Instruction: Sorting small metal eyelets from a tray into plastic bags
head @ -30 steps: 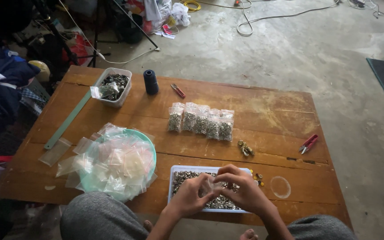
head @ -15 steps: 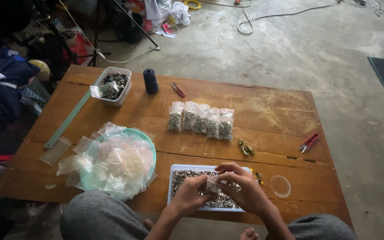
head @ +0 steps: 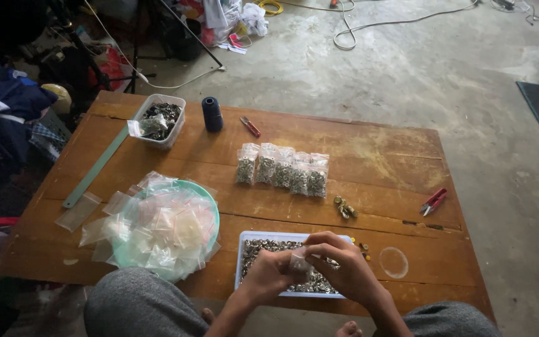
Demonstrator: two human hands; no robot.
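I judged the step as bag-filling: left hand [head: 269, 274] pinched a small clear bag [head: 299, 262] over the white tray [head: 244, 240] of metal rings; right hand [head: 344, 265] fingers closed at its mouth. Next move would call for steady feeding. Filled bags [head: 282, 168] stood beyond.

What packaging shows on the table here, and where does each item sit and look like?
Row of filled bags: table centre, small clear pouches of metal pieces, side by side.
Empty bags: heaped on a teal plate, left; clear, flat.
Small bag: clear, held between left hand and right hand over a white tray.
Far tub: white, rectangular, a clear bag on its rim.
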